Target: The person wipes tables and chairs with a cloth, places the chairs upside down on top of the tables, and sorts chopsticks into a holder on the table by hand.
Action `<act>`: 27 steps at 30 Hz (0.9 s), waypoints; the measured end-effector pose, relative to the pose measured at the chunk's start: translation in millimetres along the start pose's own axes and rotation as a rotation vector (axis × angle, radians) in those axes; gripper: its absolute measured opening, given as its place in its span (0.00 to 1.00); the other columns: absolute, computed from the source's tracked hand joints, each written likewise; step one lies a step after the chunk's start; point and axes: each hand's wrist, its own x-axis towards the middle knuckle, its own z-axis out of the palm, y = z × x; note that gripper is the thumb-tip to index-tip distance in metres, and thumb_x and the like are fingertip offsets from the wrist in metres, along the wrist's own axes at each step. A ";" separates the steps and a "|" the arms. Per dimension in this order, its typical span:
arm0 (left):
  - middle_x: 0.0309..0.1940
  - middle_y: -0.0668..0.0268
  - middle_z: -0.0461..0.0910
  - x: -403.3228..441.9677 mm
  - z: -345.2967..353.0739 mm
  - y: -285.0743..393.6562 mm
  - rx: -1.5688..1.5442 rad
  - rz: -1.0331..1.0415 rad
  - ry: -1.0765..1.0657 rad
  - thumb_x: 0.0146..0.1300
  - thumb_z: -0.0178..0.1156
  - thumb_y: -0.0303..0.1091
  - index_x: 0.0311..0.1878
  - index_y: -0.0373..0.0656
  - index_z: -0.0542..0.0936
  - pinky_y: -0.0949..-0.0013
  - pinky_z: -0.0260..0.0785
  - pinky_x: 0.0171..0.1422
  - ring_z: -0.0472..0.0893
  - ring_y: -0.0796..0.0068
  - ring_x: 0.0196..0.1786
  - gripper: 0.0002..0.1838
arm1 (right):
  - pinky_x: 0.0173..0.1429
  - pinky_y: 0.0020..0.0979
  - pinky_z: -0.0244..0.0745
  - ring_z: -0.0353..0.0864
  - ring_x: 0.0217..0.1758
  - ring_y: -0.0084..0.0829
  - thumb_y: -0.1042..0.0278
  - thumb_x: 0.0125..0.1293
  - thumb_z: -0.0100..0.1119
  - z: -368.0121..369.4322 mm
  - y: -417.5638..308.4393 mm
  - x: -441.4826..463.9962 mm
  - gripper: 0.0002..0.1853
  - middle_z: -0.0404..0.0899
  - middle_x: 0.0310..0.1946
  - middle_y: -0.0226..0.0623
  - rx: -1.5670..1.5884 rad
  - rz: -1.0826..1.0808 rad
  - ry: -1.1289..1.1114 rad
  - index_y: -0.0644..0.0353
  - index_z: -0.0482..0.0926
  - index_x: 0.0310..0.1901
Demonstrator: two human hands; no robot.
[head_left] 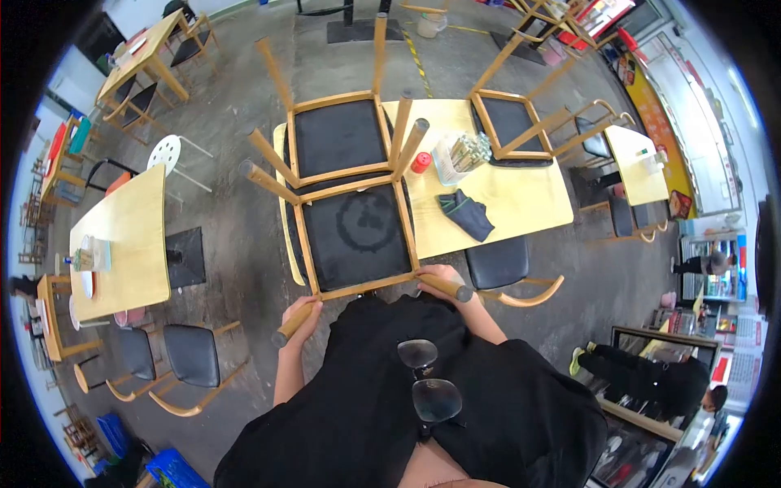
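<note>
At the left of the yellow table [533, 203], the left hand [307, 328] and right hand [447, 272] grasp the near corners of one upturned chair [364, 236], its four legs and long axis pointing up; beyond, a second chair [338, 138]; rightward, one red can [421, 163], one dark cloth [466, 215], a third chair [506, 122].

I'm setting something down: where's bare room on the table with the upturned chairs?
Free: the right near corner of the table, between dark cloth and right upturned chair; a strip between that cloth and the nearest upturned chair; the far edge behind the clear container. Crowded: the left end, under upturned chairs, and the middle, with red canister, container and cloth.
</note>
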 end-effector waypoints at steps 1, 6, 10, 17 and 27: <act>0.42 0.60 0.88 0.1 1.9 -3.9 0.018 -0.006 -0.011 0.66 0.66 0.45 0.46 0.45 0.85 0.61 0.77 0.56 0.87 0.59 0.48 0.14 | 0.56 0.44 0.81 0.85 0.51 0.48 0.56 0.58 0.73 -0.4 -0.3 0.3 0.19 0.87 0.44 0.43 0.000 0.038 -0.027 0.50 0.85 0.50; 0.44 0.57 0.87 -1.6 9.5 -13.9 -0.029 -0.015 0.039 0.66 0.66 0.45 0.48 0.43 0.84 0.59 0.77 0.57 0.86 0.58 0.50 0.16 | 0.56 0.44 0.80 0.86 0.50 0.48 0.55 0.61 0.69 -2.1 12.7 6.7 0.20 0.87 0.45 0.44 -0.067 -0.048 -0.111 0.52 0.83 0.53; 0.41 0.57 0.87 -1.3 29.5 -42.0 -0.101 -0.161 0.152 0.66 0.68 0.46 0.49 0.41 0.84 0.62 0.77 0.53 0.86 0.63 0.47 0.19 | 0.55 0.44 0.80 0.86 0.48 0.49 0.53 0.65 0.63 0.2 20.8 16.9 0.20 0.87 0.43 0.45 -0.050 0.072 -0.192 0.53 0.83 0.55; 0.36 0.63 0.84 -13.7 44.5 -23.2 -0.410 -0.554 0.257 0.68 0.67 0.51 0.51 0.35 0.81 0.70 0.75 0.34 0.83 0.72 0.31 0.25 | 0.62 0.46 0.78 0.84 0.56 0.49 0.60 0.59 0.65 -37.8 44.8 38.4 0.30 0.84 0.53 0.52 -0.091 0.092 -0.372 0.46 0.76 0.66; 0.51 0.53 0.85 -41.0 145.9 33.8 0.196 -0.288 -0.064 0.71 0.61 0.51 0.62 0.35 0.77 0.61 0.78 0.50 0.86 0.60 0.45 0.29 | 0.72 0.57 0.62 0.62 0.76 0.51 0.63 0.68 0.53 -83.3 152.5 62.3 0.32 0.62 0.75 0.43 -0.515 0.328 0.143 0.31 0.67 0.74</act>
